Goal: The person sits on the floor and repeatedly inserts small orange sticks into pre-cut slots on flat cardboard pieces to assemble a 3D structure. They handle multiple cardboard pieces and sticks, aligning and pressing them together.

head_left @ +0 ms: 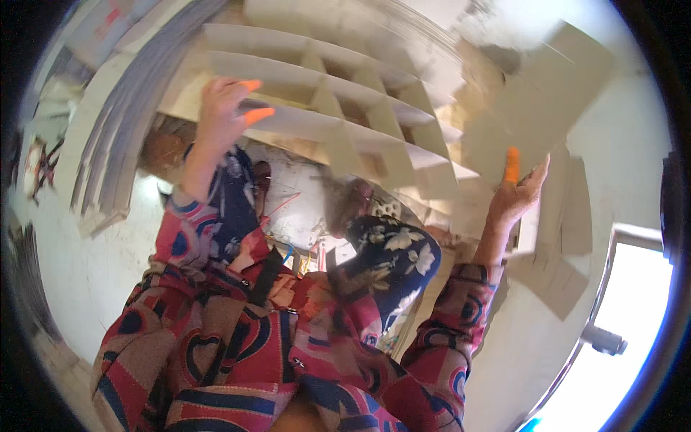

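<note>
A grid of interlocked pale cardboard dividers (331, 93) lies across the far middle, its strips forming several open cells. My left hand (223, 115) is at its left end, thumb and finger apart, with orange covers on both and nothing visible between them. On the right, my right hand (520, 194) has its fingers stretched out, one in an orange cover. Just beyond its fingertips is a flat grey-beige cardboard sheet (561, 93), blurred and tilted. Whether those fingertips touch the sheet I cannot make out.
Stacked long cardboard strips (133, 122) stand at the left. More loose cardboard pieces (565, 237) are at the right, next to a pale surface. A bright window-like opening (622, 309) is at the lower right. My knees, in dark floral cloth (399, 252), are below the grid.
</note>
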Available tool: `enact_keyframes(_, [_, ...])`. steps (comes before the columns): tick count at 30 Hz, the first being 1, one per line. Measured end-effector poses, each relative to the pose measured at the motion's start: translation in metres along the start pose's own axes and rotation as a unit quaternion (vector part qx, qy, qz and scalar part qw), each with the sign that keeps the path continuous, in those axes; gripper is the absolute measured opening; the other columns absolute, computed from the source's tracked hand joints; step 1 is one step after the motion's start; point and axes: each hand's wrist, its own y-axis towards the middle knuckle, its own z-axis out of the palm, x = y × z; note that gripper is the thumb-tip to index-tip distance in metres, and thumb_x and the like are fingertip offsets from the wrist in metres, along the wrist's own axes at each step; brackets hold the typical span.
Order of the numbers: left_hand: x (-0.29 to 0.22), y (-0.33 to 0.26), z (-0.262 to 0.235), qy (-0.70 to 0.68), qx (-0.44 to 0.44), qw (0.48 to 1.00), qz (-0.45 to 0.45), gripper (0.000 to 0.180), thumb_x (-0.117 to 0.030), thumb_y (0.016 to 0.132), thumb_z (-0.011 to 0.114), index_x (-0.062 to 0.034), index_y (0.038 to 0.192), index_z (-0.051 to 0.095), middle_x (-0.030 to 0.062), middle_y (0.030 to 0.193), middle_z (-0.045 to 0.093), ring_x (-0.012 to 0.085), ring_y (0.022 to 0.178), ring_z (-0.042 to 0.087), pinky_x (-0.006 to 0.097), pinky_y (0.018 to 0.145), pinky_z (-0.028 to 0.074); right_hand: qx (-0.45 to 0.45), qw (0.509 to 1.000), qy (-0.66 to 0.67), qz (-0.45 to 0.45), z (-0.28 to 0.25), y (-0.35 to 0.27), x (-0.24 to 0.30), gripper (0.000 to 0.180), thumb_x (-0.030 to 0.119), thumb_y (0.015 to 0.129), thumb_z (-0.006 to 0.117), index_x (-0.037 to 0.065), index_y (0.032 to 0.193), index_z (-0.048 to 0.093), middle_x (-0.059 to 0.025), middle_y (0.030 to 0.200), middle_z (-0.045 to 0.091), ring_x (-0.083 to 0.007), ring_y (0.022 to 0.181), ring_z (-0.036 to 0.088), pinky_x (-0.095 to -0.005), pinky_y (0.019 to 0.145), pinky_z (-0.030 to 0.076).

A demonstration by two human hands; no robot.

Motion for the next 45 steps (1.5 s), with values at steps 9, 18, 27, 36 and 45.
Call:
enact_keyframes(9, [0.021,-0.021,0.007,-0.041,0.05,0.997,-0.039,0.017,-0.021,0.068,0.074,-0.0121,0.081,0.066,-0.0008,0.076,0.064,0.0202,0.083,0.054,0.037,0.086,0.035,0.298,0.912,0.219,-0.179,0.093,-0.034,0.149,0.063,-0.002,0.08,0.066,-0.001,0.137,0.039,-0.0217,0.129,0.051,-0.0271,0.116,0.056,-0.0316,0.091,0.047])
enact_keyframes(18, [0.02,-0.021,0.009,-0.076,0.06,0.994,-0.051,0.014,-0.017,0.07,0.072,-0.0091,0.078,0.064,0.0017,0.071,0.06,0.0215,0.079,0.054,0.036,0.084,0.035,0.337,0.902,0.196,-0.184,0.12,-0.039,0.186,0.064,-0.004,0.077,0.066,-0.001,0.135,0.04,-0.0263,0.11,0.059,-0.0341,0.097,0.064,-0.0333,0.077,0.051])
enact_keyframes(27, [0.021,-0.02,0.013,-0.103,0.04,0.992,-0.062,0.012,-0.016,0.072,0.071,-0.0109,0.075,0.06,0.0015,0.066,0.059,0.0207,0.078,0.052,0.038,0.087,0.032,0.367,0.893,0.183,-0.183,0.133,-0.041,0.186,0.066,-0.003,0.075,0.069,0.0,0.135,0.041,-0.0256,0.105,0.06,-0.0322,0.091,0.063,-0.0332,0.075,0.05])
enact_keyframes(36, [0.022,-0.018,0.013,-0.097,0.048,0.993,-0.054,0.014,-0.017,0.07,0.074,-0.0091,0.076,0.064,0.0017,0.07,0.061,0.0208,0.077,0.053,0.036,0.085,0.034,0.386,0.893,0.163,-0.164,0.133,-0.047,0.192,0.067,-0.003,0.075,0.068,0.001,0.136,0.04,-0.0274,0.095,0.059,-0.0335,0.079,0.063,-0.0358,0.067,0.049])
enact_keyframes(45, [0.021,-0.017,0.015,-0.113,0.033,0.992,-0.053,0.014,-0.017,0.069,0.074,-0.01,0.076,0.065,0.0013,0.069,0.06,0.021,0.073,0.052,0.036,0.083,0.034,0.415,0.865,0.162,-0.233,0.158,-0.046,0.188,0.068,-0.002,0.073,0.066,0.0,0.135,0.039,-0.0284,0.073,0.058,-0.0419,0.067,0.061,-0.0433,0.056,0.047])
